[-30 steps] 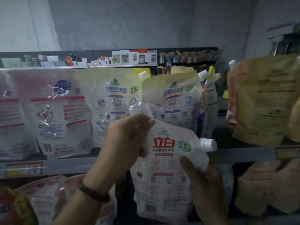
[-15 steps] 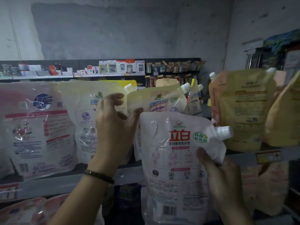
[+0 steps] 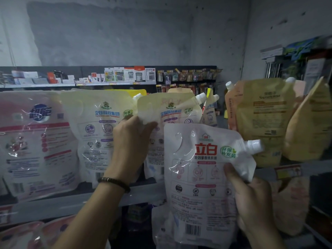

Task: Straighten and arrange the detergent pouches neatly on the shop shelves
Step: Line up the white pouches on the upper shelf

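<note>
Left hand point(image 3: 132, 141): fingers and thumb curled round the top-left corner of a cream soft plastic pouch with blue lettering point(image 3: 170, 108), which stands on the grey metal shelf point(image 3: 62, 205). Dark bead bracelet point(image 3: 115, 182) on that wrist.

Right hand point(image 3: 255, 203): gripping the right edge of a white spouted plastic detergent pouch with red characters point(image 3: 201, 178), thumb on its front.

White pouch is at 5 o'clock in view, in front of the shelf lip. Its bottom hangs below the lip and its top-left overlaps the cream pouch. It's upright, print facing me, barcode low. White screw cap point(image 3: 255, 145) points to 2 o'clock.

Room: tight. A matching cream pouch point(image 3: 100, 123) touches at 9 o'clock, with a pink-and-white pouch point(image 3: 36, 141) beyond it. Yellow spouted pouches point(image 3: 264, 119) are close at 3 o'clock, just beside the cap.
</note>
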Tool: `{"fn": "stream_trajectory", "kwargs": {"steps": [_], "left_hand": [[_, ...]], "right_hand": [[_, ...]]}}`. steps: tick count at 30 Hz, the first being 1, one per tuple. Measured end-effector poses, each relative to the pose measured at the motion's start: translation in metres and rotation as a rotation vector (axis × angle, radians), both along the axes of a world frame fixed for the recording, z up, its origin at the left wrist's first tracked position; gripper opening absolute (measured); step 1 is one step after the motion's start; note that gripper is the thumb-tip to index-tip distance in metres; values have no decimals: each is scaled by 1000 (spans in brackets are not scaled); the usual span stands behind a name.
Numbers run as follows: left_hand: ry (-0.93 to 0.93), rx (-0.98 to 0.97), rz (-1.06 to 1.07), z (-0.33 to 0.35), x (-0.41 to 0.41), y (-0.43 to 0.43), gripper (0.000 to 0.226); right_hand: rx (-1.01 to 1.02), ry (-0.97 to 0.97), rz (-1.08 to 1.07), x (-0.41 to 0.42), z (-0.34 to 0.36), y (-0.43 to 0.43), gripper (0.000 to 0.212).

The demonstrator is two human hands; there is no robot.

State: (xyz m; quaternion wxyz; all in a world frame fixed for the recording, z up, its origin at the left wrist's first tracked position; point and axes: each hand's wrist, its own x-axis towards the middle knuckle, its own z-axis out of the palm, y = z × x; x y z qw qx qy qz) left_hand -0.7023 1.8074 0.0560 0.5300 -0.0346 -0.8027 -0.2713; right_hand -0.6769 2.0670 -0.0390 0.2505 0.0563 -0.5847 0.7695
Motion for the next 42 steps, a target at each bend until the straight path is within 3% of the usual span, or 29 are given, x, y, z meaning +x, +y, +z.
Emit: {"fn": "stream_trajectory", "kwargs": {"steps": [4,10,18,20,21,32,36,42], "left_hand": [[123,57,-77,0,6,12,35],[188,171,-320,-3,2,16,3],[334,175,-192,6,16,5,13],[358,171,-181,12,27,3,12],[359,185,-163,14,32,1,13],[238,297,-57,4,71,-26,24],[176,297,-35,-9,81,-35,22],[153,278,-39,-37,98,-42,26]], "right_hand": [[-55,-22,8,-3,2,2,10],[-111,-20,-8,-2,9,4,12],[-90,56,1,-2,13,8,25],[-72,64,-7,-3,13,10,14],[-73,60,-2,-2,15,10,8],[-58,86,56,2,25,0,31],[-63,79,36,-1,18,5,16],[-161,39,20,-6,19,-1,16]]}}
